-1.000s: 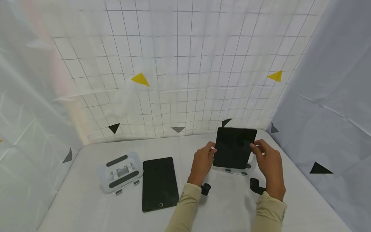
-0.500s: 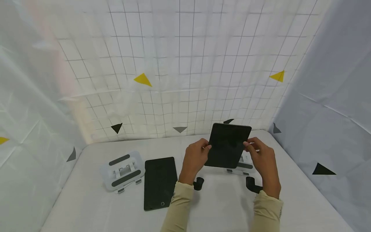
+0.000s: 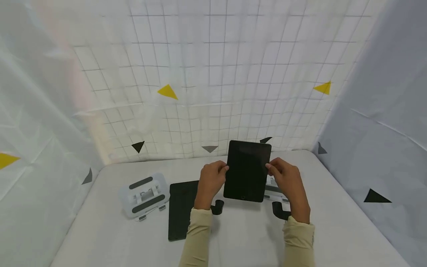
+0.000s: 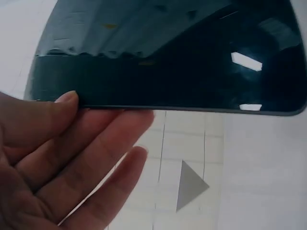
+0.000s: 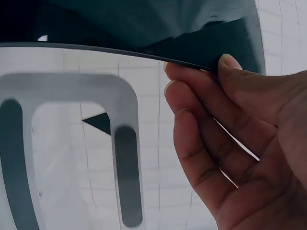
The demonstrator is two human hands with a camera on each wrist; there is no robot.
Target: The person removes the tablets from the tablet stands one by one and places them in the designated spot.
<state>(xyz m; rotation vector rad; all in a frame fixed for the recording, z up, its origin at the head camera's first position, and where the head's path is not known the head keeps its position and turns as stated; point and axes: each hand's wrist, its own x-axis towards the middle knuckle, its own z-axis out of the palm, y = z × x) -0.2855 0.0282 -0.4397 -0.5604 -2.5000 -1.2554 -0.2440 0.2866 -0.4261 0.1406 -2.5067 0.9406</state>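
Note:
Both hands hold a black tablet (image 3: 248,171) upright above the table, tilted slightly, its dark glossy screen toward me. My left hand (image 3: 211,181) pinches its left edge, thumb on the screen and fingers behind, as the left wrist view (image 4: 72,158) confirms. At the right edge, my right hand (image 3: 287,181) pinches in the same manner, thumb in front. Partly hidden behind the tablet and right hand is a light grey tablet stand (image 3: 272,188) with dark pads; its frame (image 5: 72,86) shows in the right wrist view.
On the table (image 3: 133,244), a second black tablet (image 3: 181,207) lies flat, partly covered by the left arm. Left of it lies another grey stand (image 3: 145,195), folded low. White gridded sheeting (image 3: 217,92) rises behind the table, with plain sheets at both sides.
The held tablet has been lifted off the right stand and carried left by both hands, uncovering part of that stand. The left arm now covers more of the lying tablet.

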